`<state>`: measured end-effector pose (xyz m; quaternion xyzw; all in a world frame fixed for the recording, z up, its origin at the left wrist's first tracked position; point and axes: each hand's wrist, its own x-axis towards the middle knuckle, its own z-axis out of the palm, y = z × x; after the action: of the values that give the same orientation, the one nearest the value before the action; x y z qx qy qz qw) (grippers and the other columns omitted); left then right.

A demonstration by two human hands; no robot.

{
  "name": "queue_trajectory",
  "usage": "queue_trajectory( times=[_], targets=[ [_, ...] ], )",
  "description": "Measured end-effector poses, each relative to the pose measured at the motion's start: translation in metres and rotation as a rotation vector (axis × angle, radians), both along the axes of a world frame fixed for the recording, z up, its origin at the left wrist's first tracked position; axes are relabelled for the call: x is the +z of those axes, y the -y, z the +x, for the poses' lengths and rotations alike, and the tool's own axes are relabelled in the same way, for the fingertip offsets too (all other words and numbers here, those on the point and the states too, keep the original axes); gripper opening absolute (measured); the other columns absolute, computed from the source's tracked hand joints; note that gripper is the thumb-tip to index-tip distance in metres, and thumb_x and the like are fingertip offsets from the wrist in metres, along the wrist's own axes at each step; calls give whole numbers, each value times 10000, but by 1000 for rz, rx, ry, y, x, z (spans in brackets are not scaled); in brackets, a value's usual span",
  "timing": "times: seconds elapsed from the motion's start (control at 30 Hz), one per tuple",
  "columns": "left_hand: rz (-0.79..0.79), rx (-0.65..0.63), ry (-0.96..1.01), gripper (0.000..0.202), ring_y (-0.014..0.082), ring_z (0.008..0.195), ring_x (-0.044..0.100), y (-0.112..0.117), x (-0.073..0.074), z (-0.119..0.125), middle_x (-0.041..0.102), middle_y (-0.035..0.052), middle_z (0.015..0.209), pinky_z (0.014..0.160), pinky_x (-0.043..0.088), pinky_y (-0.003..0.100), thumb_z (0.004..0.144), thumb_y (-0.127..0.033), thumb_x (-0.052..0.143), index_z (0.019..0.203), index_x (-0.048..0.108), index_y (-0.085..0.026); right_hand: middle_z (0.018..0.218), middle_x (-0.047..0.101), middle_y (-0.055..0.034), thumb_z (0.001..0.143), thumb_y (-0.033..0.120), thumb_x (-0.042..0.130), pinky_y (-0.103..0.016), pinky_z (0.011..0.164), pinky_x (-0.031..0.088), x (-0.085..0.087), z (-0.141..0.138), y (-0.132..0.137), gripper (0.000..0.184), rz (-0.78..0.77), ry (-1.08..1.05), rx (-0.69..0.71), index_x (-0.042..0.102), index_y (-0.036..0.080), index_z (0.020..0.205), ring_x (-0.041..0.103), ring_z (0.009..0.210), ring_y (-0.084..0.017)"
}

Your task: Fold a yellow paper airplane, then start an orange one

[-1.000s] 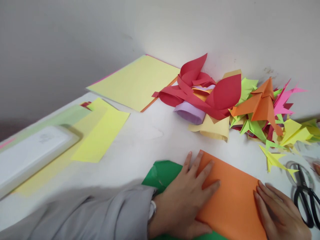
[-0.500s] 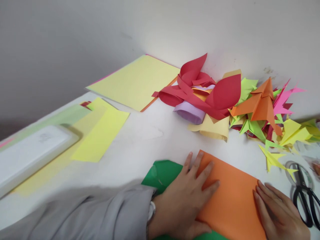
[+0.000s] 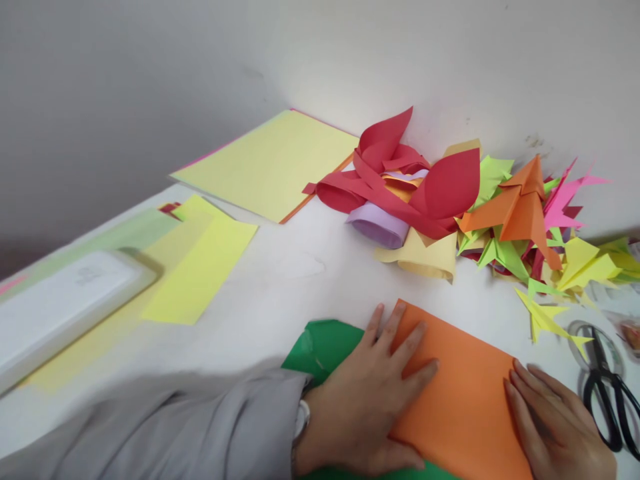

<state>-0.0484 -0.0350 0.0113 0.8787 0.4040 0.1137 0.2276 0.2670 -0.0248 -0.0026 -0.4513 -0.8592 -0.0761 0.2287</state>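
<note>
The left hand (image 3: 360,400) lies spread on a flat orange paper sheet (image 3: 465,390) over green paper (image 3: 327,340); the right hand (image 3: 560,427) touches the sheet's right edge, grip unclear. Beside it lie black-handled scissors (image 3: 603,371); farther back, curled red paper (image 3: 453,187).

Creased grey sleeve (image 3: 215,427) (silvery wristwatch (image 3: 302,419)).

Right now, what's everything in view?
orange paper: one, orange, front right
green paper: some, green, under orange
scissors: one, black, right
round thing: one, clear, by scissors
folded papers: several, multicoloured, right
rolled papers: several, mostly red, back centre
paper stack: one, yellow on top, back
loose papers: several, mostly yellow, left
box: one, white, left
unclear item: one, reddish, right
table: one, white, underneath
sleeve: one, grey, left
watch: one, silver, wrist
left hand: one, on orange paper
right hand: one, orange paper's edge
</note>
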Motion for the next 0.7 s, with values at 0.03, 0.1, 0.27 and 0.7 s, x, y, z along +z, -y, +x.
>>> queue_trajectory(
  times=[0.03,0.1,0.27,0.7],
  targets=[
    [9,1,6,924,578,1412,132,0,-1,-1,358,236,1524,1047,113,795,751,-796,497,1468,422,-217,980,768,-65,950,299,559,-399,861,510,0,-1,0,216,4,-1,-2,705,157,1022,688,943,-246],
    [26,3,15,921,569,1419,117,1,-4,-1,359,229,1528,1052,117,787,764,-803,470,1479,409,-225,975,768,-64,943,292,573,-393,853,514,1,-3,0,199,12,-10,-17,708,160,1005,691,933,-241],
    [14,5,-28,751,543,1436,89,2,-3,0,357,200,1538,1050,121,789,876,-710,382,1481,406,-266,970,771,-61,921,267,610,-394,861,526,-2,-5,1,156,33,-38,-64,714,169,983,700,917,-232],
    [70,-8,-151,700,550,1436,62,3,-7,3,292,192,1570,1044,126,799,901,-654,393,1489,390,-275,989,775,-76,911,284,614,-408,857,540,-6,-7,2,183,26,-38,-104,731,156,969,690,954,-249]
  ],
)
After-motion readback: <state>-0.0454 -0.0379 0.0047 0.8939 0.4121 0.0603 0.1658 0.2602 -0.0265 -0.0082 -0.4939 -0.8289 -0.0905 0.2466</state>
